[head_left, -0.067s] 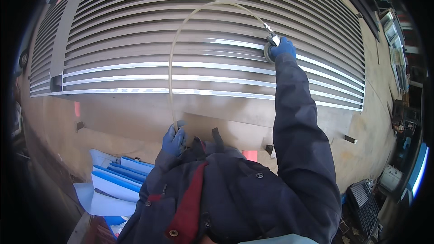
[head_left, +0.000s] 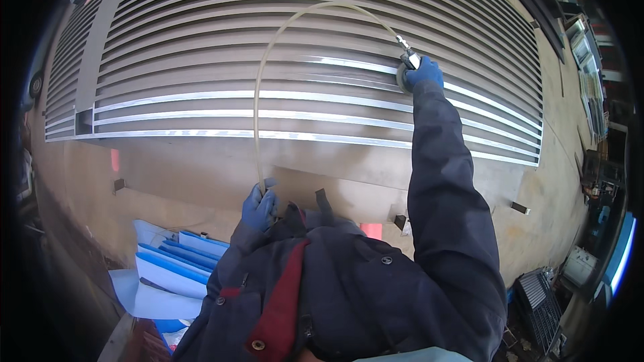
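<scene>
My right hand (head_left: 426,74), in a blue glove, is closed round an air sander (head_left: 413,61) with a round disc (head_left: 403,78) at its left side. The disc rests on the slats of a large slatted metal panel (head_left: 201,135). Several of the nearer slats are shiny bare metal, while the farther ones look dull grey-beige. From the sander a pale hose (head_left: 257,87) arches over the panel and comes back down to my left hand (head_left: 259,208), gloved in blue and closed round it close to my body.
Blue and white sheets (head_left: 171,271) are stacked at the lower left. Small metal brackets (head_left: 520,208) stick out beyond the panel's near edge. A dark grate (head_left: 540,305) lies at the lower right, and framed panes (head_left: 587,80) lean at the far right.
My right hand and the sander have shifted slightly to the right along the slats. The hose's far end has moved with them; my left hand stays almost in place.
</scene>
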{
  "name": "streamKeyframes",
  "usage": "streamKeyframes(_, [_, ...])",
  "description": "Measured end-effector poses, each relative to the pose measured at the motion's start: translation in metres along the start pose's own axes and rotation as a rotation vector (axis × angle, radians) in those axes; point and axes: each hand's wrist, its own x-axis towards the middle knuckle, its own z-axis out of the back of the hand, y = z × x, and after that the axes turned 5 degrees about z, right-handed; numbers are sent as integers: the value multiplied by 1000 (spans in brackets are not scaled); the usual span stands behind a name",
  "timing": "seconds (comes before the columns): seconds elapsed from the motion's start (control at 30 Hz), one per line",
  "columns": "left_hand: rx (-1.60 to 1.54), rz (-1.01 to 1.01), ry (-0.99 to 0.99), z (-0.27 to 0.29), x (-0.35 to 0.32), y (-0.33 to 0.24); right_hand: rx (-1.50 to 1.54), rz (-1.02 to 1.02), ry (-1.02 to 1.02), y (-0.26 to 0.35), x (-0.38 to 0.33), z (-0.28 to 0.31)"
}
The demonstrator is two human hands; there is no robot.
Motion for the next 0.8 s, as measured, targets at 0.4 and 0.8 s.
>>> streamKeyframes(0.4, [-61,-113,-134,28,-14,7,39,333,87,216,-52,-26])
streamKeyframes(0.8, [-91,-98,-68,22,-14,4,45,146,65,125,-32,-4])
